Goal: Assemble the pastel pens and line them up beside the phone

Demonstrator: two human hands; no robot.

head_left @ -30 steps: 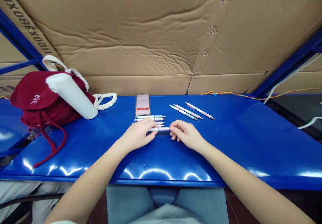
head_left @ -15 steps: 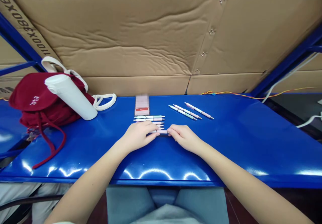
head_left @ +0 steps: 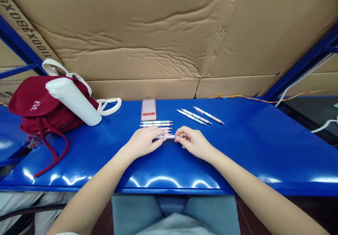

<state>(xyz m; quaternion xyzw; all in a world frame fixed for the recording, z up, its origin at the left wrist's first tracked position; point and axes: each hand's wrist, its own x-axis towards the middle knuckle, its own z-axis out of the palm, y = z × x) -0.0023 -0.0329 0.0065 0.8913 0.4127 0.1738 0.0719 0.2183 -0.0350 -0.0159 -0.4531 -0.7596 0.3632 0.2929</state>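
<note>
My left hand (head_left: 146,140) is closed round a pale pink and white pen (head_left: 169,136), which lies crosswise with its end pointing right. At that end my right hand (head_left: 194,141) pinches the thin, dark tip; whether this is the nib or a refill is too small to tell. Just beyond my left hand several pens (head_left: 158,125) lie side by side in a row, partly covered by the fingers. Farther right, 3 more pens (head_left: 194,116) in pastel green, pink and white rest at a slant.
A pink card holder (head_left: 149,110) lies behind the row of pens on the blue table (head_left: 237,150). At the left, a white bottle (head_left: 74,101) leans on a red bag (head_left: 29,97) with a hanging strap. Cardboard (head_left: 158,52) walls the back; thin cables (head_left: 237,96) run along its foot.
The fingers of my right hand have opened out a little, showing the thin tip between them and the barrel. The held pen has shifted slightly away from me and left.
</note>
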